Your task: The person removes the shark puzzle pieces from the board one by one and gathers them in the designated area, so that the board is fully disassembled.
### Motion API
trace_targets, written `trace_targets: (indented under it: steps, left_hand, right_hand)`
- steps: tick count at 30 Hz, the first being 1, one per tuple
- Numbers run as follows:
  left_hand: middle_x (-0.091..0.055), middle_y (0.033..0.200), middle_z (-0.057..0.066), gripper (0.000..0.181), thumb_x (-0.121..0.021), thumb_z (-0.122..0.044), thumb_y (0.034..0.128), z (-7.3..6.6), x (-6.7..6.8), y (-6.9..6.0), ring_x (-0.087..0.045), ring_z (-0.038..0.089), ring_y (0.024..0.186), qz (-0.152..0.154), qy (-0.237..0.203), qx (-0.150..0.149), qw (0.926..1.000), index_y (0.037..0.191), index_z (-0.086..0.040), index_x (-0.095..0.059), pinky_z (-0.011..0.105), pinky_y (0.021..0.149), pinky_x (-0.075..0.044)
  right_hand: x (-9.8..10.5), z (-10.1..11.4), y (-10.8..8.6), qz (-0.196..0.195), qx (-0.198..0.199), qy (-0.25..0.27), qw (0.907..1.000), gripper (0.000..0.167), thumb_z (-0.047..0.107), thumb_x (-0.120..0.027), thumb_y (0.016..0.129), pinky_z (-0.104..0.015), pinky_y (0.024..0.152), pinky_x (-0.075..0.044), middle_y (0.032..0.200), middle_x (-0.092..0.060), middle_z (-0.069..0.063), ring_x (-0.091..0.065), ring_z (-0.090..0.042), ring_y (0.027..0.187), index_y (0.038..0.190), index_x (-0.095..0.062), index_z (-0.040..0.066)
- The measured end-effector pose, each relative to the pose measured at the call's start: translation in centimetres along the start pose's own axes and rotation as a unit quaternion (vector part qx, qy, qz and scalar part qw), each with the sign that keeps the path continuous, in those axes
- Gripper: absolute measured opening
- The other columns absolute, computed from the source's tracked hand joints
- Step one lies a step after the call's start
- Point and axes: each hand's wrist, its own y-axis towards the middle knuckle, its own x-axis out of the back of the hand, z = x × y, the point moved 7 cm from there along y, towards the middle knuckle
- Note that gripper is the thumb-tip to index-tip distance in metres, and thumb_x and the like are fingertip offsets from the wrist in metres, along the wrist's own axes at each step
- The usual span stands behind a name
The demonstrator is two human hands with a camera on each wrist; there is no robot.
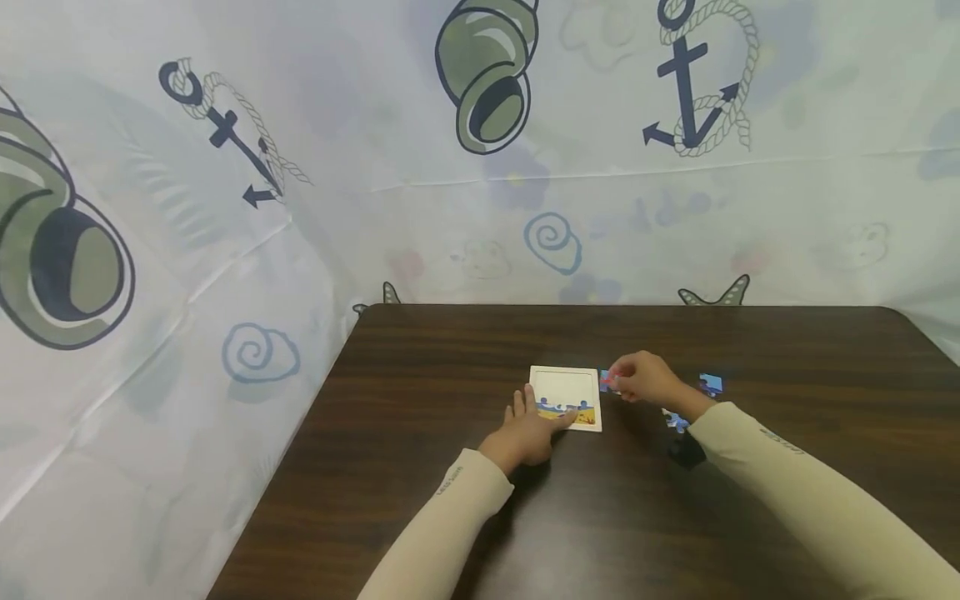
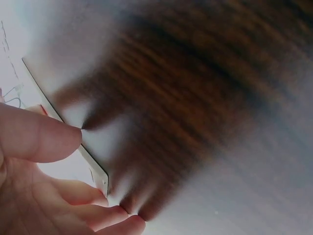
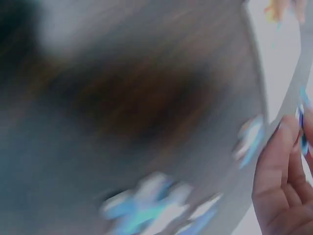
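Observation:
A square puzzle board [image 1: 566, 379] with a pale frame lies on the dark table, its lower part filled by blue and yellow pieces [image 1: 585, 415]. My left hand [image 1: 527, 435] rests on its left and lower edge, fingers spread; the left wrist view shows the thumb and fingertips at the frame [image 2: 103, 176]. Just right of the board, my right hand [image 1: 648, 379] pinches a small puzzle piece [image 1: 611, 380] between thumb and fingers. In the right wrist view the pinched piece [image 3: 303, 139] is seen edge-on, and a loose piece [image 3: 249, 141] lies by the board.
Two spots of loose blue pieces lie to the right, one farther back [image 1: 711, 383] and one [image 1: 675, 421] under the right forearm. Beside that forearm is a dark patch [image 1: 686, 451], unclear in kind. A printed cloth [image 1: 465, 225] hangs behind the table [image 1: 420, 358].

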Motion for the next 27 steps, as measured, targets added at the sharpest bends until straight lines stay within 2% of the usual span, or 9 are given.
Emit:
trace_targets:
  steps: [4, 6, 9, 12, 18, 20, 23, 27]
  left_hand:
    - [0.005, 0.16, 0.023, 0.073, -0.052, -0.003, 0.0901, 0.1, 0.1, 0.0, 0.002, 0.04, 0.149, -0.005, 0.001, -0.002, 1.0, 0.144, -0.047, -0.029, 0.051, 0.122, -0.011]
    - [0.005, 0.16, 0.023, 0.072, -0.052, -0.003, 0.0903, 0.0, 0.2, 0.0, 0.002, 0.04, 0.149, -0.006, 0.001, -0.003, 1.0, 0.144, -0.046, -0.03, 0.051, 0.122, -0.011]
    - [0.006, 0.16, 0.023, 0.071, -0.051, -0.004, 0.0912, 0.0, 0.1, 0.0, 0.003, 0.04, 0.149, -0.001, -0.002, -0.003, 1.0, 0.145, -0.046, -0.029, 0.051, 0.122, -0.01]
    - [0.006, 0.16, 0.022, 0.071, -0.05, -0.003, 0.0914, -0.1, 0.1, -0.1, 0.003, 0.04, 0.149, -0.002, -0.005, -0.002, 1.0, 0.144, -0.046, -0.03, 0.05, 0.122, -0.01]
    - [0.004, 0.16, 0.023, 0.071, -0.051, -0.002, 0.0901, 0.0, 0.2, -0.2, 0.001, 0.04, 0.149, -0.011, -0.008, -0.007, 0.9999, 0.144, -0.045, -0.032, 0.051, 0.122, -0.012]
    - [0.004, 0.16, 0.023, 0.071, -0.051, -0.002, 0.0898, 0.0, 0.1, -0.3, 0.001, 0.04, 0.149, -0.012, -0.009, -0.008, 0.9999, 0.144, -0.044, -0.032, 0.051, 0.122, -0.011]
    - [0.004, 0.16, 0.023, 0.071, -0.051, -0.002, 0.0898, 0.0, 0.1, -0.3, 0.001, 0.041, 0.149, -0.01, -0.013, -0.008, 0.9998, 0.144, -0.044, -0.032, 0.051, 0.122, -0.011]
    - [0.006, 0.16, 0.022, 0.07, -0.05, -0.002, 0.0904, 0.0, 0.1, -0.3, 0.003, 0.04, 0.149, -0.008, -0.02, -0.005, 0.9998, 0.144, -0.044, -0.032, 0.051, 0.122, -0.01]
  right_hand:
    - [0.3, -2.7, -1.2, 0.029, -0.037, 0.005, 0.9989, 0.017, 0.003, -0.061, 0.087, -0.025, 0.056, -0.053, 0.073, -0.065, -0.009, -0.056, -0.009, 0.059, 0.098, -0.063, -0.01]
    - [0.3, -3.3, -1.6, 0.033, -0.04, -0.005, 0.9987, 0.014, 0.004, -0.063, 0.086, -0.025, 0.055, -0.052, 0.071, -0.064, -0.008, -0.055, -0.009, 0.057, 0.093, -0.062, -0.008]
    - [0.2, -3.4, -1.8, 0.025, -0.031, -0.035, 0.9986, 0.008, 0.003, -0.065, 0.084, -0.024, 0.053, -0.05, 0.068, -0.062, -0.006, -0.054, -0.009, 0.055, 0.085, -0.06, -0.004]
    - [0.1, -3.0, -1.9, 0.012, -0.019, -0.06, 0.9979, 0.009, 0.003, -0.066, 0.083, -0.023, 0.051, -0.047, 0.067, -0.061, -0.006, -0.053, -0.009, 0.054, 0.081, -0.058, 0.0]
    - [-0.3, -2.1, -2.3, 0.008, 0.014, -0.086, 0.9962, 0.012, 0.007, -0.067, 0.085, -0.022, 0.049, -0.042, 0.068, -0.062, -0.006, -0.05, -0.009, 0.054, 0.077, -0.06, 0.001]
    - [-0.5, -1.9, -2.5, 0.002, 0.027, -0.098, 0.9949, 0.013, 0.008, -0.067, 0.085, -0.022, 0.049, -0.041, 0.067, -0.062, -0.007, -0.049, -0.008, 0.055, 0.075, -0.062, 0.0]
    - [-0.7, -2.1, -2.6, -0.023, 0.026, -0.107, 0.9936, 0.015, 0.007, -0.068, 0.084, -0.021, 0.049, -0.04, 0.064, -0.061, -0.007, -0.049, -0.008, 0.054, 0.072, -0.064, -0.001]
    - [-0.7, -2.5, -2.8, -0.063, -0.002, -0.103, 0.9926, 0.018, 0.008, -0.068, 0.084, -0.019, 0.045, -0.042, 0.06, -0.061, -0.007, -0.051, -0.007, 0.049, 0.069, -0.063, -0.002]
